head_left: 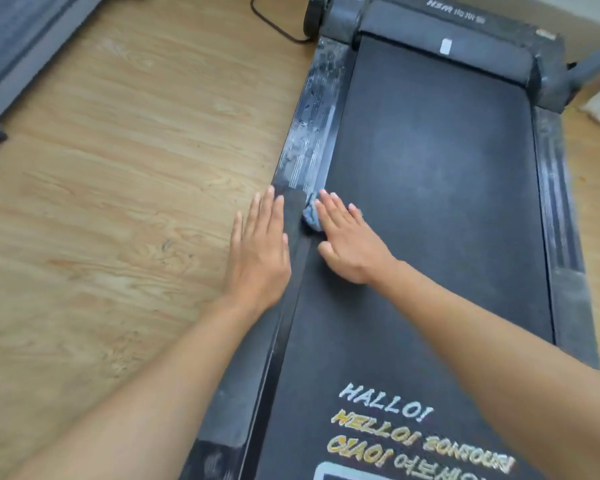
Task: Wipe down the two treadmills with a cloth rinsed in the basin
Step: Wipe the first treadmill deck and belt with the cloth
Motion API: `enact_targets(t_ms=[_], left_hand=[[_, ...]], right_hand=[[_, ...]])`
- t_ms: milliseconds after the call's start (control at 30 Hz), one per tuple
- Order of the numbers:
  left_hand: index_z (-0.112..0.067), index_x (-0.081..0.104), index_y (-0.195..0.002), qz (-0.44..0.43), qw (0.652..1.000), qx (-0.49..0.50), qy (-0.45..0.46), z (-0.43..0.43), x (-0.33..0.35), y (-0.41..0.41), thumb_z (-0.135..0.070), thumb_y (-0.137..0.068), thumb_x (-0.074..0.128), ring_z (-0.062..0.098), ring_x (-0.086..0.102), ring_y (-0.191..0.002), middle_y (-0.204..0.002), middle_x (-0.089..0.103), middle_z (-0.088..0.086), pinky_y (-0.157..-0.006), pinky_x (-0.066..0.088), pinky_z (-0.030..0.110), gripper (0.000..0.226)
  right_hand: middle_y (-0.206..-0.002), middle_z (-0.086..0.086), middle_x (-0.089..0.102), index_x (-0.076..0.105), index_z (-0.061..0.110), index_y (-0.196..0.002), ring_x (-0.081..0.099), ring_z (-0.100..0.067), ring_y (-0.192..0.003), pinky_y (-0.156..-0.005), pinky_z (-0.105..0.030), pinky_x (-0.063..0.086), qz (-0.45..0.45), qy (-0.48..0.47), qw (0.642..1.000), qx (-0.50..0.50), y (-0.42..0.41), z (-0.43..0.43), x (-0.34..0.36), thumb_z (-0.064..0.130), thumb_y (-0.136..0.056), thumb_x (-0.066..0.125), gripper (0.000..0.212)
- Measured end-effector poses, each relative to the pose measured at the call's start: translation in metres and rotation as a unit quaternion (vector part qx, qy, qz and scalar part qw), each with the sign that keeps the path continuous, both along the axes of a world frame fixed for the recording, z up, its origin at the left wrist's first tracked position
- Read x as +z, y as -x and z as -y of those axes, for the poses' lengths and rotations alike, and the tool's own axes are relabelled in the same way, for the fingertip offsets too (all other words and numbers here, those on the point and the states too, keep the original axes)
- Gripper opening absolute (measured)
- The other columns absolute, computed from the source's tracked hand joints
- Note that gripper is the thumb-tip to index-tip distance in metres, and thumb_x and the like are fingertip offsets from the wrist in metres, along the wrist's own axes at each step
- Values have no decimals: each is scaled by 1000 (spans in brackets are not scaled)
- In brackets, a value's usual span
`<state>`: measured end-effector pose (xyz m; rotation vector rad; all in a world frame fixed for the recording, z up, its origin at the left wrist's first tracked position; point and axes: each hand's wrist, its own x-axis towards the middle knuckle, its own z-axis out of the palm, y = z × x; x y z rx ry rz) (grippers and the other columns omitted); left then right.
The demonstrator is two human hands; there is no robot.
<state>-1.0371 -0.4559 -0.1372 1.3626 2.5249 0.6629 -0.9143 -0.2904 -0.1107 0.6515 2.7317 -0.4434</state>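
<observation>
On the left side rail [314, 112] of the treadmill [430, 174], the right hand [350, 247] presses a blue cloth [310, 216] with straight, released fingers, beside the black belt. The left hand [260, 258] lies flat, fingers released, partly on the rail, partly on the wooden floor [118, 174]. The second treadmill [14, 46] stands far left.

The right hand [349, 240] presses flat on a blue cloth [311, 216] at the edge of the treadmill [430, 202] belt, beside the wet left rail [312, 123]; the left hand [260, 251] lies flat, straddling rail and wooden floor [118, 185]; a second treadmill [11, 53] sits far left
</observation>
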Motion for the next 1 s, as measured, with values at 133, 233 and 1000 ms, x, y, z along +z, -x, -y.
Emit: enact_targets(t_ms=[133, 233, 1000], left_hand=[[-11, 21, -168, -18, 999, 29, 31, 63, -19, -40, -37, -109, 24, 25, 16, -163, -178, 8, 1, -122, 38, 49, 65], [-12, 20, -168, -31, 999, 35, 14, 57, -30, -36, -37, -109, 24, 25, 18, -163, -178, 7, -1, -119, 39, 48, 65], [-11, 22, -168, -9, 1000, -19, 21, 74, -6, -32, -25, -114, 28, 24, -1, -164, -178, 8, 2, -132, 6, 46, 56]], right_hand=[[-175, -9, -11, 0, 7, -167, -12, -24, -162, -131, -47, -4, -12, -14, 993, -115, 77, -62, 4, 40, -99, 26, 80], [-175, -11, -12, -1, 3, -166, -13, -26, -161, -131, -48, -4, -20, -7, 993, -118, 81, -55, -3, 39, -99, 25, 80], [-174, -11, -17, -6, 1, -165, -16, -25, -161, -130, -45, -7, -41, 5, 988, -146, -69, 243, -24, 26, -101, 39, 83]])
